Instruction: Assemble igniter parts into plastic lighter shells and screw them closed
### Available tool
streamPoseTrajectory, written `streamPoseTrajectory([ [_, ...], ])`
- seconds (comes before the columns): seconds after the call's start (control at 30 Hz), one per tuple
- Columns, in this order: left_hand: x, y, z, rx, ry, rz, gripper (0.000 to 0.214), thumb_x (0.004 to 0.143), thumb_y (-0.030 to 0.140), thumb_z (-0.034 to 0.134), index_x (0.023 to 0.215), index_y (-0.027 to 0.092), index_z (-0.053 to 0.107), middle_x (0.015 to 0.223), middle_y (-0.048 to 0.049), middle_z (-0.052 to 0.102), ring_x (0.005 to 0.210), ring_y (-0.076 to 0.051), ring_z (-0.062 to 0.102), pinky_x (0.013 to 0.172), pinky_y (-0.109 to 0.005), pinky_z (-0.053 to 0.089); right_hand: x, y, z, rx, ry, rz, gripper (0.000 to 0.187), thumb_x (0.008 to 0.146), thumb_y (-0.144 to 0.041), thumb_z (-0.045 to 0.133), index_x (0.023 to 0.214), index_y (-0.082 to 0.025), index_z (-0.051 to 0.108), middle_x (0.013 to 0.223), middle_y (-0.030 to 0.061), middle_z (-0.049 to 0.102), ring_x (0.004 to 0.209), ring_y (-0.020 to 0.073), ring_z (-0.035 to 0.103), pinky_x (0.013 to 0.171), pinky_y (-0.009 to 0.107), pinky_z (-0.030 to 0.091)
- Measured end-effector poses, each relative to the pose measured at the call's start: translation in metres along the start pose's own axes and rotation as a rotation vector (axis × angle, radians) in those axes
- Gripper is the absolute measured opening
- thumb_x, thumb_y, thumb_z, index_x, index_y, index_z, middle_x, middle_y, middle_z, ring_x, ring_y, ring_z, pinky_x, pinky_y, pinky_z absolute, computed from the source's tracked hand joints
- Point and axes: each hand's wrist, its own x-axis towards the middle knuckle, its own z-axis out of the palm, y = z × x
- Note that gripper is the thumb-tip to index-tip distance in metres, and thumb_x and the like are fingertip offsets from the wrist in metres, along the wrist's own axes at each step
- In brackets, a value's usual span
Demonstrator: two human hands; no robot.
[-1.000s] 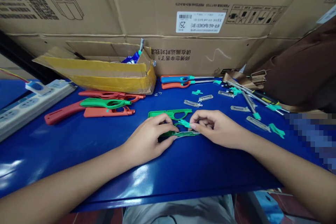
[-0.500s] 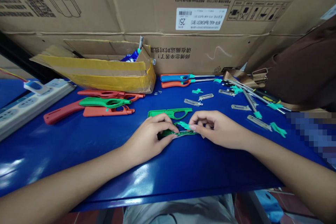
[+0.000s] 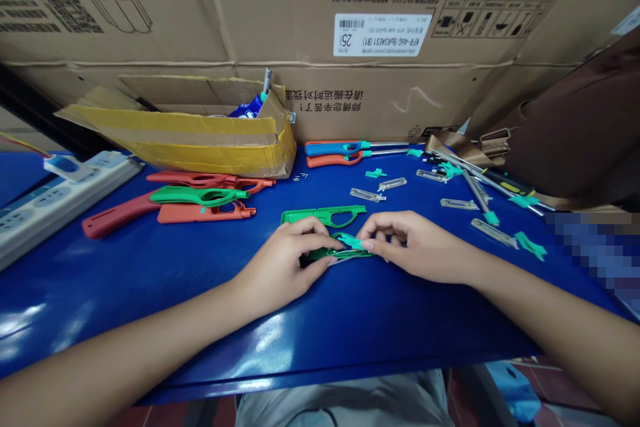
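— What are the hands working on?

— I see a green shell (image 3: 336, 254) lying low on the blue table (image 3: 350, 320), right in the middle. A small teal piece (image 3: 351, 240) sits on top of it, touching it.

— How are the fingers?

— The left hand (image 3: 283, 265) pinches the shell's left end between thumb and fingers. The right hand (image 3: 417, 248) pinches the teal piece with thumb and first finger. Its other fingers are curled in.

— What is close by?

— A second green shell (image 3: 324, 215) lies just behind the hands. Small clear parts (image 3: 367, 195) are scattered behind the right hand. On the left I see red and green shells (image 3: 195, 203) in a little pile, well apart from the hands.

— And farther back?

— A taped box (image 3: 200, 140) stands behind that pile. A white power strip (image 3: 50, 197) lies at the far left. A blue lighter and an orange lighter (image 3: 345, 153) lie side by side near the big cardboard wall (image 3: 300, 0).
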Motion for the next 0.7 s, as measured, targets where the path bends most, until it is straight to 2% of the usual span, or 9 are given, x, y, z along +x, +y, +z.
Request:
streamPoseTrajectory([
  [0.17,-0.0006,0.0007,-0.0006,0.066,-0.038,-0.010,0.022,0.093,0.016,0.067,0.110,0.025,0.076,0.098,-0.0037,0.064,0.093,-0.019,0.064,0.084,-0.034,0.050,0.0012,-0.0003,-0.0005,0.004,-0.008,0.009,0.020,0.094,-0.034,0.060,0.092,-0.016,0.068,0.063,-0.0038,0.050,0.055,0.0095,0.043,0.048,0.022,0.033],
  [0.33,-0.0009,0.0005,0.0004,0.047,-0.017,-0.008,0.020,0.093,0.017,0.065,0.107,0.025,0.076,0.097,-0.0033,0.064,0.092,-0.018,0.063,0.083,-0.033,0.050,0.0013,-0.0004,0.0014,0.005,-0.002,-0.010,0.019,0.094,-0.034,0.060,0.089,-0.017,0.067,0.064,-0.0032,0.053,0.056,0.0098,0.045,0.050,0.022,0.035],
  [0.53,-0.0039,-0.0024,0.0005,0.077,-0.030,0.054,0.021,0.096,0.017,0.062,0.108,0.025,0.077,0.101,-0.0044,0.064,0.096,-0.018,0.063,0.084,-0.034,0.048,-0.0008,0.0020,0.0032,-0.062,0.049,-0.029,0.020,0.094,-0.036,0.059,0.090,-0.019,0.068,0.063,-0.0039,0.053,0.055,0.0097,0.046,0.050,0.022,0.035],
  [0.7,-0.0051,-0.0012,-0.0021,0.192,-0.059,0.129,0.024,0.098,0.015,0.059,0.109,0.026,0.077,0.100,-0.0044,0.066,0.093,-0.018,0.065,0.079,-0.033,0.044,-0.0011,0.0014,0.0031,-0.102,0.065,-0.074,0.019,0.095,-0.035,0.058,0.088,-0.019,0.067,0.061,-0.0041,0.053,0.053,0.0092,0.044,0.049,0.022,0.034],
])
